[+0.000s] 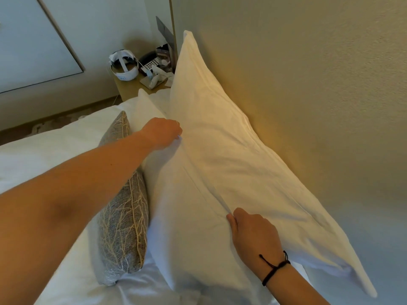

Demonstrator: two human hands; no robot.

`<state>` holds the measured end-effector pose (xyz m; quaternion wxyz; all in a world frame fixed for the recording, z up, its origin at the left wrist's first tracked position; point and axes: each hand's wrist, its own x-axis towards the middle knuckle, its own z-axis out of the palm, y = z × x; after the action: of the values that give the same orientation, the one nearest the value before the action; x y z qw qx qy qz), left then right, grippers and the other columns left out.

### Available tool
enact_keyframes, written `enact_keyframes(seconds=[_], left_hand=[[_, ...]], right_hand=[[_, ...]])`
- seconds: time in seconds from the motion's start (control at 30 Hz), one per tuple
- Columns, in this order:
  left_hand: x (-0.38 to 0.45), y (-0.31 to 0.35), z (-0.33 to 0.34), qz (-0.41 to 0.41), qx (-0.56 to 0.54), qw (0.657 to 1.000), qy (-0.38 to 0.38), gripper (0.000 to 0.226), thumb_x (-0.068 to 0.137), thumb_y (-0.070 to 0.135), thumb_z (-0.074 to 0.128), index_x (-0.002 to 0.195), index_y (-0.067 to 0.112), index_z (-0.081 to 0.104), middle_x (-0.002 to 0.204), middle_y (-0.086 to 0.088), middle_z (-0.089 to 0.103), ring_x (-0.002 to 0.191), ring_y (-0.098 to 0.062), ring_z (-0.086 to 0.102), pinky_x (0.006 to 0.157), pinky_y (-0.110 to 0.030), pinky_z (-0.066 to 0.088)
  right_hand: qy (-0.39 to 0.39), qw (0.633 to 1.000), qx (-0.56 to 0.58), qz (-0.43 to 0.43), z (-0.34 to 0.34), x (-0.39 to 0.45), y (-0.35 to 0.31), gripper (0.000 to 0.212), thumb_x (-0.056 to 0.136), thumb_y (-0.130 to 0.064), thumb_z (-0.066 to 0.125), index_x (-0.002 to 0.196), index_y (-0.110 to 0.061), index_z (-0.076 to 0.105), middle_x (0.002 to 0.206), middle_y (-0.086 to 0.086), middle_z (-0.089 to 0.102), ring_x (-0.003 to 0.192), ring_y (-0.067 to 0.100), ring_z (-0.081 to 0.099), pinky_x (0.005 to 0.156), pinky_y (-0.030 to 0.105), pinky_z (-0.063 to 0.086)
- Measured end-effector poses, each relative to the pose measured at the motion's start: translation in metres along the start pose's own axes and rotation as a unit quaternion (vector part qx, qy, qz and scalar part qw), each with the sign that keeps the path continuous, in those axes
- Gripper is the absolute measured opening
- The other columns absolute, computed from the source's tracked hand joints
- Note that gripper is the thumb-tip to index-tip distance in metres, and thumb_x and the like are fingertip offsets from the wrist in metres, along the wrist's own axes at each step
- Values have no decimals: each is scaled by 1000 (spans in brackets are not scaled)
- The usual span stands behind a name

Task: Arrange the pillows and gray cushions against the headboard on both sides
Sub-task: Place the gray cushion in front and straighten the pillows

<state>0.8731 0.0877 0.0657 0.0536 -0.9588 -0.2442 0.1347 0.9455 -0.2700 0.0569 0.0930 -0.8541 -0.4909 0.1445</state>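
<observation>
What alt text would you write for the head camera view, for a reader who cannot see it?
Both hands grip a large white pillow leaning against the beige headboard: the left hand higher up, the right hand lower down. A gray cushion with a branch pattern stands in front, and a cluttered nightstand is behind.

white bed (pixel 66 146), pillows (pixel 220 161), gray cushion (pixel 125 227)

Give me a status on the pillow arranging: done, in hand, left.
Done: one large white pillow already leans on the beige headboard. In hand: the left hand and right hand both pinch the fabric of a second white pillow in front of it, seemingly adjusting it. Left: the gray branch-patterned cushion stands against that pillow's front, perhaps needing straightening. The bed's other side is out of view.
</observation>
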Motion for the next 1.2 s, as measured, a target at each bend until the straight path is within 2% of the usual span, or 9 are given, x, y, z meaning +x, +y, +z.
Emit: enact_keyframes(seconds=[0.1, 0.17, 0.2, 0.3, 0.43, 0.5, 0.57, 0.97, 1.2], left_hand=[[12, 28, 19, -65, -90, 993, -39, 19, 95, 20, 47, 79, 29, 50, 75, 10, 41, 104, -26, 60, 76, -30, 35], [14, 38, 31, -81, -87, 993, -2, 14, 91, 21, 47, 80, 27, 54, 80, 6, 54, 97, -25, 63, 73, -30, 39], [13, 40, 37, -79, -62, 995, 24, 14, 88, 21, 45, 79, 26, 55, 84, 4, 60, 93, -24, 64, 73, -30, 42], [8, 37, 49, -48, 13, 999, 7, 18, 85, 22, 44, 72, 23, 56, 83, 4, 63, 83, -21, 64, 74, -31, 48], [17, 19, 53, -17, 95, 995, -34, 20, 87, 22, 45, 82, 23, 64, 90, 3, 64, 88, -20, 59, 74, -31, 37], [20, 13, 54, -2, 110, 994, -19, 27, 91, 24, 43, 91, 24, 70, 94, 3, 65, 92, -21, 58, 76, -32, 33], [23, 9, 53, 13, 133, 991, 3, 33, 93, 28, 39, 97, 25, 71, 95, 6, 66, 92, -20, 58, 77, -32, 34], [82, -88, 37, -31, 207, 976, -51, 38, 97, 42, 36, 123, 26, 58, 127, 0, 54, 118, -22, 45, 95, -37, 32], [123, -116, 11, -53, 217, 974, 26, 24, 95, 21, 57, 118, 20, 65, 139, -11, 43, 108, -27, 52, 75, -37, 42]], right_hand=[[-70, 996, -62, 16, 16, 4, 0, 26, 95, -36, 57, 74, -23, 47, 57, -4, 51, 48, 17, 51, 42, 28, 29], [-79, 994, -74, -5, 30, 3, -11, 35, 56, -20, 91, 53, -19, 57, 43, 2, 54, 34, 17, 52, 35, 21, 33], [-109, 990, -93, -17, 36, 4, -18, 31, 51, -18, 91, 53, -17, 60, 44, 4, 57, 36, 18, 56, 35, 21, 36], [-171, 982, -72, -14, 45, 18, -39, 8, 86, -18, 63, 91, -12, 64, 84, 7, 70, 71, 25, 69, 53, 30, 39], [-112, 990, -71, -43, 37, 42, -55, 32, 51, -18, 89, 62, -19, 59, 56, -2, 56, 38, 14, 50, 40, 24, 19], [-89, 993, -15, -69, 40, 62, -64, 9, 84, -13, 63, 87, -17, 55, 85, 3, 60, 61, 19, 50, 52, 30, 29], [-88, 991, 48, -84, 52, 88, -69, 15, 94, -8, 37, 102, -16, 48, 105, 5, 55, 75, 21, 41, 63, 31, 31], [-124, 965, 211, -97, 72, 205, -125, 37, 102, -32, 36, 135, -16, 44, 131, 7, 49, 117, 27, 47, 97, 36, 40], [-150, 957, 227, -100, 82, 200, -127, 61, 103, -41, 33, 155, -21, 8, 163, 2, 3, 149, 15, 9, 116, 22, 12]])
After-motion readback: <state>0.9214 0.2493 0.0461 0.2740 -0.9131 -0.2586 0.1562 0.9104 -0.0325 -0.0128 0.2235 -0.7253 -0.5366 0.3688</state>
